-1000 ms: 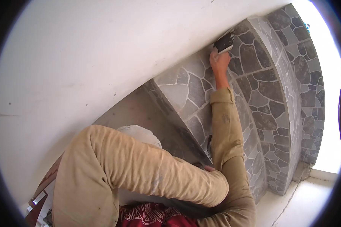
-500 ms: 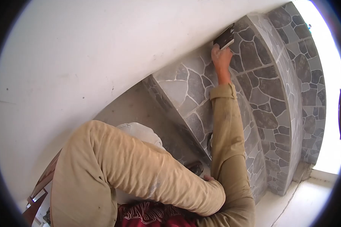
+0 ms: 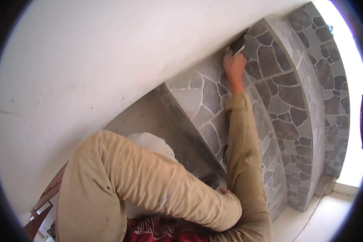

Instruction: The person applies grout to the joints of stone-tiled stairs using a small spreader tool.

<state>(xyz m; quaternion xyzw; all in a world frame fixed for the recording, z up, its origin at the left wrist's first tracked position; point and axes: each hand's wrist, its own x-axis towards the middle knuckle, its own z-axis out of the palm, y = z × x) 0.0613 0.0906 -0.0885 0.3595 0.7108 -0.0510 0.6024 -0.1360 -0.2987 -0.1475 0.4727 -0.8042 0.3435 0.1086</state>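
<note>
My right hand [image 3: 234, 64] is closed on a flat, dark rectangular tool [image 3: 238, 43] with a pale edge. The tool sits where the white wall [image 3: 88, 60] meets the stone-patterned step, seen nearly edge-on; its exact kind does not show. A tan sleeve covers the outstretched right arm. Bent across in front of me, my left arm is also in a tan sleeve. Only a few fingertips of my left hand [image 3: 224, 190] show past that sleeve, close to the right forearm; the rest is hidden.
Curved stairs with grey stone-patterned facing [image 3: 284, 97] rise on the right. Below the wall lies a dusty grey floor [image 3: 145, 113]. A rounded whitish form [image 3: 153, 143] and a dark shoe [image 3: 210, 180] show behind my left arm. Reddish-brown bars [image 3: 52, 185] stand at lower left.
My right hand has shifted slightly down, and the tool has tilted to a narrower, more edge-on look. The whole view has shifted a little. The left arm keeps its bent pose.
</note>
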